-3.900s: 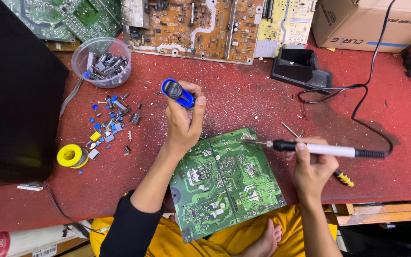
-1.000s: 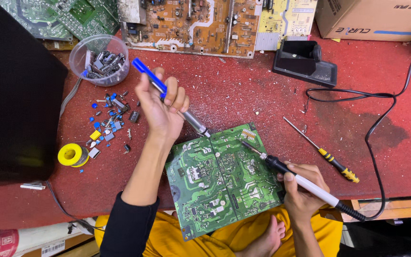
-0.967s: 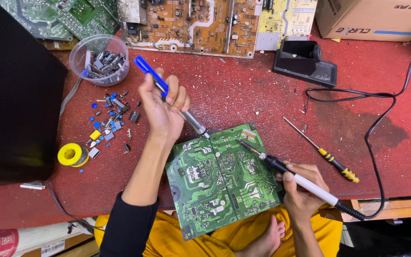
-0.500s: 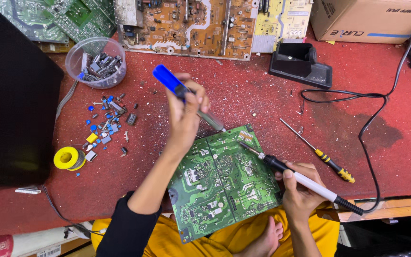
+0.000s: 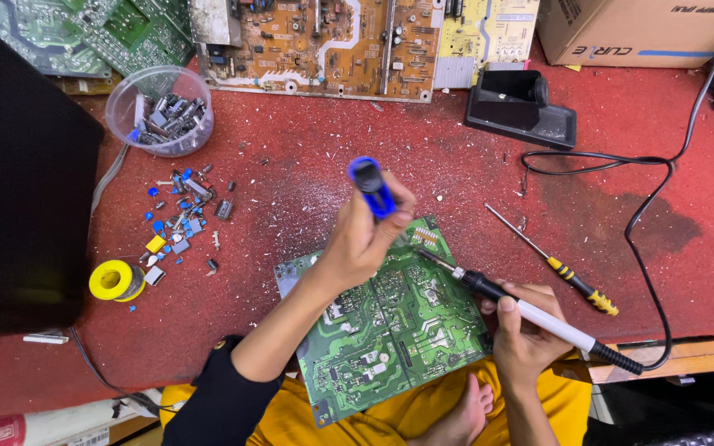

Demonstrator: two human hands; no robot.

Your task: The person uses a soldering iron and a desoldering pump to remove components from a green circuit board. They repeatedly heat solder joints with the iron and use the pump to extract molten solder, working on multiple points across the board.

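A green circuit board (image 5: 390, 322) lies tilted at the near edge of the red worktop, partly over my lap. My left hand (image 5: 361, 239) grips a blue-handled desoldering pump (image 5: 373, 187), held upright with its tip down on the board's upper edge. My right hand (image 5: 526, 330) holds a soldering iron (image 5: 530, 314) with a white and black handle. The iron's tip (image 5: 423, 254) touches the board just right of the pump's tip.
A yellow-handled screwdriver (image 5: 555, 264) lies right of the board. A black iron stand (image 5: 522, 107) and cable sit at the back. Loose small parts (image 5: 179, 223), a solder reel (image 5: 113, 279), a clear cup of parts (image 5: 161, 111), spare boards (image 5: 332, 41), a cardboard box (image 5: 638, 29).
My left hand has swung the pump from slanted to upright and moved right, onto the board's upper edge. The iron's tip stays on the board.
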